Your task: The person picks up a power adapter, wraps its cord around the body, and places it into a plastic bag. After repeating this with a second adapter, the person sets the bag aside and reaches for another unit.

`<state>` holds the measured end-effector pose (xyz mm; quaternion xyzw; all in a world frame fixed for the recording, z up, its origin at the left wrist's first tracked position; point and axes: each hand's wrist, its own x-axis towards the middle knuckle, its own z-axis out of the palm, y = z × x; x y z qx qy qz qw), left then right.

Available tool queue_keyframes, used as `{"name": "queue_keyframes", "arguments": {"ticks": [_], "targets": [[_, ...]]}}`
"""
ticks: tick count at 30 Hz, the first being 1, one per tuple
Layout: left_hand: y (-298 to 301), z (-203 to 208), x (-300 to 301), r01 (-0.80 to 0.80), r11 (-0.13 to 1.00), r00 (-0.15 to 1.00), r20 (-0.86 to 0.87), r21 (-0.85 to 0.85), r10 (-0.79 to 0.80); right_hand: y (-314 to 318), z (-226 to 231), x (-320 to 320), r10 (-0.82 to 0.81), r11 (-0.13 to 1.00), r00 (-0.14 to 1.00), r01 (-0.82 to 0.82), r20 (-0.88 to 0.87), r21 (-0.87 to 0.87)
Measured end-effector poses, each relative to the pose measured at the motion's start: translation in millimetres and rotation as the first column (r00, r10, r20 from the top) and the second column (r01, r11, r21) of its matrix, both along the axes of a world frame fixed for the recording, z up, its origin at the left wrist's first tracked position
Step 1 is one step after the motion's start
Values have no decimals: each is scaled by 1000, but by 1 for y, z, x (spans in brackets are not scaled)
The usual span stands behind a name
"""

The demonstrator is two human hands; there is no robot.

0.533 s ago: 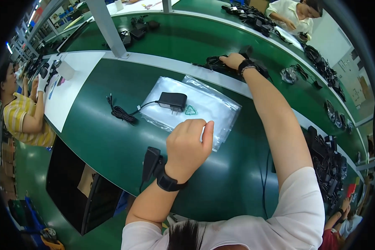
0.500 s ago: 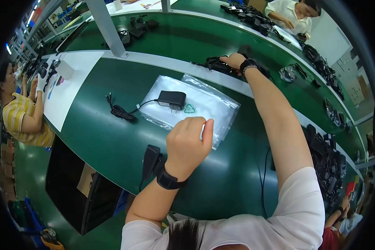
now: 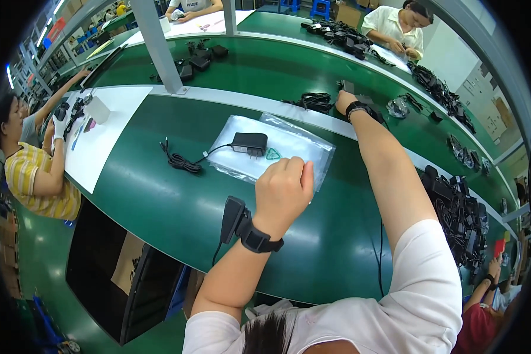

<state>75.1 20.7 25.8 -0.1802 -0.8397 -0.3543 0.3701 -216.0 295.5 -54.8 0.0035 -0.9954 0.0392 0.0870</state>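
My left hand is curled closed over the near edge of the clear plastic bags; whatever its fingers may hold is hidden. On the bags lies a black plug-in power adapter with metal prongs, its coiled cord resting on the green table to the left. My right hand reaches across the pale divider, fingers bent and partly hidden. Beside it sit a bundled black cable on the left and a dark block-shaped piece just beyond. Black straps with dark boxes circle both wrists.
A heap of black adapters and cables lies at the right. Beyond the pale divider, more adapters rest on a green surface. A metal post rises there. Co-workers sit at the left and far right.
My right hand has shifted slightly right, away from the bundled cable, exposing more of it. My left hand stays curled near the bags. The whole view has shifted a little.
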Motion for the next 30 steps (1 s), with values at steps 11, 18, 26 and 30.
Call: {"name": "queue_keyframes", "arguments": {"ticks": [11,18,26,30], "targets": [[-1,-5,1,27,1000,999,46,5,-27,40,134,91,261,222,964,-5,55,-975],[12,-5,3,113,987,963,231,118,-138,56,176,244,267,65,964,-20,-2,-998],[34,-32,2,254,961,858,434,108,-276,83,144,318,28,590,964,199,266,-783],[30,-33,4,238,964,832,486,120,-266,113,176,341,4,862,997,37,79,-505]]}}
